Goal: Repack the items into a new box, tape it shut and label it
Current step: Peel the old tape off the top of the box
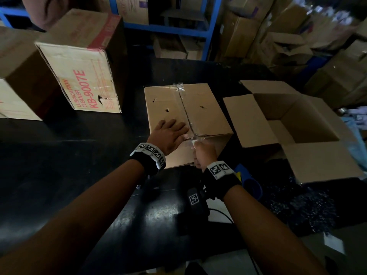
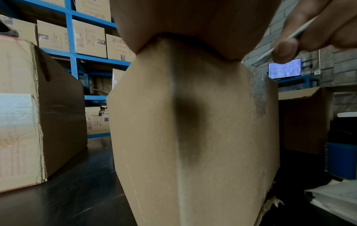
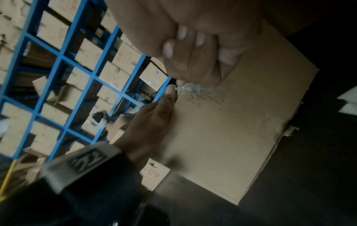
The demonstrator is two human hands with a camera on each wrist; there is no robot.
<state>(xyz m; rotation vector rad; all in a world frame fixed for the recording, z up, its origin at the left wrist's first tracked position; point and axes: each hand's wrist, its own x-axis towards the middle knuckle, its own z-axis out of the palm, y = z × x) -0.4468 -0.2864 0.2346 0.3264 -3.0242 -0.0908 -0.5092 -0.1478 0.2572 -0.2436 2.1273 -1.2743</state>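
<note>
A closed brown box (image 1: 204, 110) with clear tape (image 1: 185, 110) along its top seam stands mid-table. My left hand (image 1: 170, 133) lies flat on its top near the front edge, fingers straight; in the left wrist view the palm (image 2: 193, 23) rests on the box corner (image 2: 193, 137). My right hand (image 1: 204, 149) is at the front edge where the tape (image 3: 203, 90) folds over. It grips a thin pale blade-like tool (image 2: 289, 36), its tip at the tape (image 2: 258, 94). An open brown box (image 1: 297, 120) with flaps spread stands to the right; what shows of its inside is bare.
A printed carton marked KB-9007E (image 1: 85, 76) and another carton (image 1: 17, 80) stand at the left of the black table (image 1: 79, 155). Blue shelving (image 1: 210, 26) with stacked cartons runs behind. A blue object (image 1: 250, 183) and papers (image 2: 338, 197) sit at the near right.
</note>
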